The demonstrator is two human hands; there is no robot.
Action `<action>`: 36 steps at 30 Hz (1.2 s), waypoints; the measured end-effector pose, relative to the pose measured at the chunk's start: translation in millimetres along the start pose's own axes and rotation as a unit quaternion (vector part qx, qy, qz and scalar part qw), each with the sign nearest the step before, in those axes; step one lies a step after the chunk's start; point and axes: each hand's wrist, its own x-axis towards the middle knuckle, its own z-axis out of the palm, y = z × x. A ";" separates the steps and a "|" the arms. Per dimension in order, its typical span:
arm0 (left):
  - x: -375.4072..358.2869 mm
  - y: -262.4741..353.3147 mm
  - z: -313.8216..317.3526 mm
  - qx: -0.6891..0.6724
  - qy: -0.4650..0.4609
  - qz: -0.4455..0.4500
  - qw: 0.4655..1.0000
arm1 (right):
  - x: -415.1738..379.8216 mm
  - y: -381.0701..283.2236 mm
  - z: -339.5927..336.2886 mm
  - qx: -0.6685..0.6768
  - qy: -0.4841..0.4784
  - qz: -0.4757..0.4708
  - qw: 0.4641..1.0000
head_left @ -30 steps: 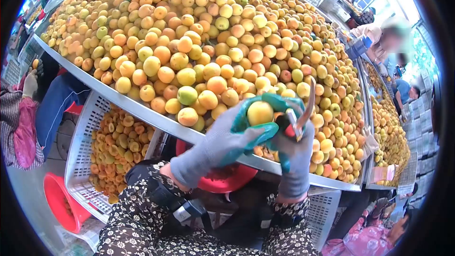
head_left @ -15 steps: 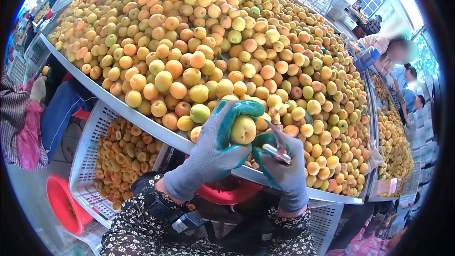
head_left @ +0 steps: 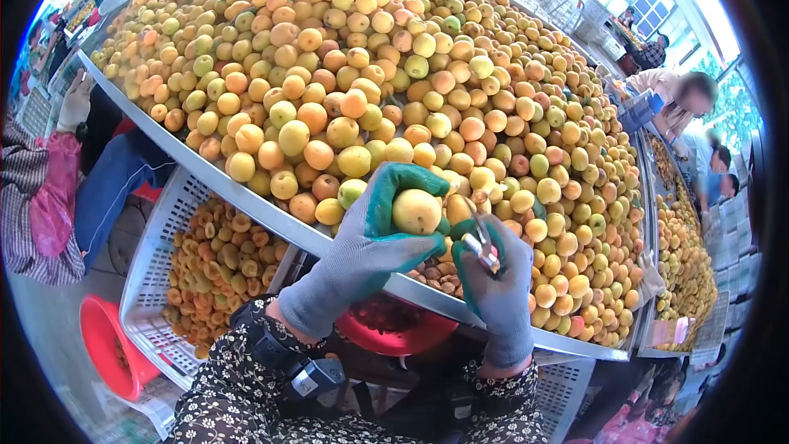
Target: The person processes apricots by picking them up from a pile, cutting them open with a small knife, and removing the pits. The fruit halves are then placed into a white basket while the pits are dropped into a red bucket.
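My left hand [head_left: 362, 247], in a grey and green work glove, is wrapped round a yellow apricot [head_left: 417, 212] above the near edge of the heap. Just to its right, my right hand [head_left: 500, 275] wears a matching glove and grips a small knife [head_left: 483, 252] with a shiny metal handle. The knife's narrow blade points up and away, beside the held apricot. Loose apricots [head_left: 354, 161] crowd around both hands, and a patch of brown pits [head_left: 437, 277] lies beneath them on the table.
A metal table rim [head_left: 271, 226] runs below my wrists. Halved apricots fill a white crate [head_left: 148, 279] at lower left. A red basin [head_left: 423, 337] sits under the rim, and a red tub [head_left: 103, 345] stands far left. People work at both sides; a gloved hand [head_left: 76, 103] shows at left.
The held apricot has turned in my left hand, and my right hand with the knife has drawn slightly away from it. At left, a co-worker's gloved hand has come up into view.
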 end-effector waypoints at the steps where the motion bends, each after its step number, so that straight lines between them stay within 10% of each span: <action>1: -1.0 3.6 1.1 0.000 0.002 0.001 1.000 | -0.5 -0.2 -0.3 0.008 -0.009 0.001 1.000; 10: 1.6 0.5 -3.7 0.026 -0.045 0.033 0.998 | -0.1 6.8 2.4 -0.033 -0.058 -0.018 0.998; 15: -3.7 10.8 -9.7 -0.050 -0.063 -0.103 0.991 | -0.4 9.9 5.2 -0.103 -0.068 -0.022 0.992; 16: -0.3 -1.2 -8.6 0.011 -0.048 0.006 0.999 | -1.4 12.7 4.3 -0.101 -0.079 -0.029 0.991; 36: -2.6 8.9 -13.1 0.035 -0.102 0.044 0.993 | 1.5 12.0 15.2 -0.031 -0.059 -0.066 0.996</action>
